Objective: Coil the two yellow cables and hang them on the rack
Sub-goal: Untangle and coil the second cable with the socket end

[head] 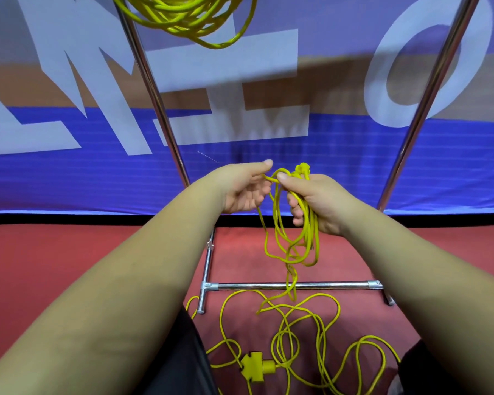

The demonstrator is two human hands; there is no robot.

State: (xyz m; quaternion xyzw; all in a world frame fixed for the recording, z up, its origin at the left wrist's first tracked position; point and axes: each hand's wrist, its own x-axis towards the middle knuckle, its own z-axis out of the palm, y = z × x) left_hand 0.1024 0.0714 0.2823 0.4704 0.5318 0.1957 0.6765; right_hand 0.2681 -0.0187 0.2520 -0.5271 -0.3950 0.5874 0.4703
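Down on the red floor (69,266), most of the thin yellow flexible cable (294,315) sprawls in loose tangles by its yellow socket block (257,366). It looks light and limp, likely to kink, and best taken just below the gathered loops. The right hand (320,203) has its fingers clamped round those loops. The left hand (246,189) has its fingers relaxed and apart, with a strand crossing them. Beyond, the other yellow cable coil (188,15) hangs on the chrome tube rack (154,89).

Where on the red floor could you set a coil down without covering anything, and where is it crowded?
Bare floor lies left of the rack, between banner and left arm; a matching patch lies right of the rack. Crowded: the near side of the rack's bar, where cable and plug sprawl.
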